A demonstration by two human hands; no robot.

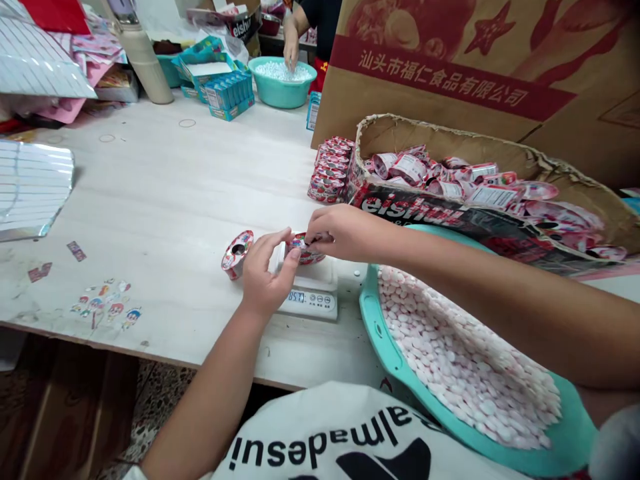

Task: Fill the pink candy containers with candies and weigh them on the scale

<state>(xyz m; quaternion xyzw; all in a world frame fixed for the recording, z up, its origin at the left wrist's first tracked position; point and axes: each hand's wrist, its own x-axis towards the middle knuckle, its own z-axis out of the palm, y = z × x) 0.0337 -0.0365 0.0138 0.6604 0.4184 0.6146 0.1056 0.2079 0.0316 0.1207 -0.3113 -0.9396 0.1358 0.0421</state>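
A small digital scale (310,303) with lit digits lies on the table, bearing a round red-and-white printed candy container (311,256). My right hand (337,230) is over that container, fingertips pinched together at its top; what they hold is hidden. On its left side, my left hand (265,275) has thumb and fingers apart, the thumb tip touching or very close to the container. A white piece, partly covered, shows between that thumb and the fingers. Left of my left hand stands a similar container (237,253) with a dark hole in its top.
A turquoise basin (373,310) of pale tablets (465,347) sits at right under my forearm. Behind it, a cut-down carton (480,130) holds many printed containers, beside stacked ones (330,170). Farther back, a person's hand (291,50) reaches into another basin (283,97) near blue boxes (227,93).
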